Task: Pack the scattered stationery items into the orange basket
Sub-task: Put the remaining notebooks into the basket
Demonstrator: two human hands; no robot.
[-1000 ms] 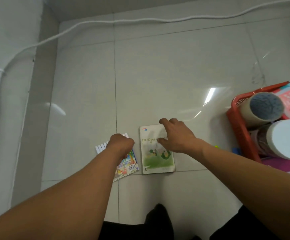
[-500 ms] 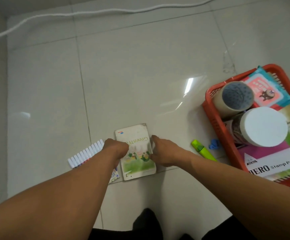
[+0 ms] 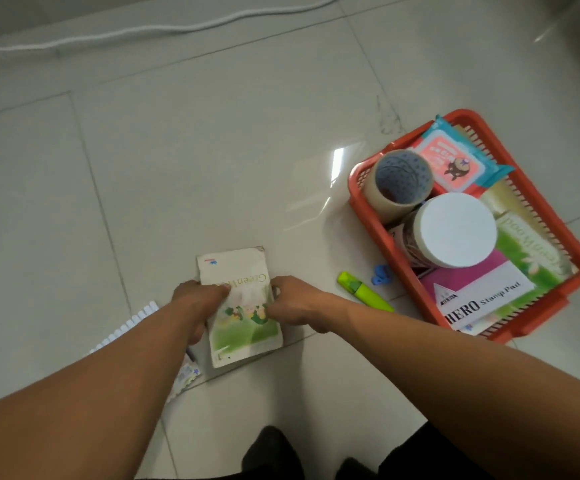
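Between my hands: notebook flat on the floor, long axis running away from me.
Left hand: fingers curled over its left edge, gripping.
Right hand: pinching its right edge; nearer the basket.
Basket: off to the right, beyond the highlighter; I judge the carry goes rightward.

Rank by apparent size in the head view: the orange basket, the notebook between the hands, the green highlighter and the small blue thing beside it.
1. orange basket
2. notebook
3. green highlighter
4. small blue thing
All lie on the floor at similar range, so nearness hardly skews this order.
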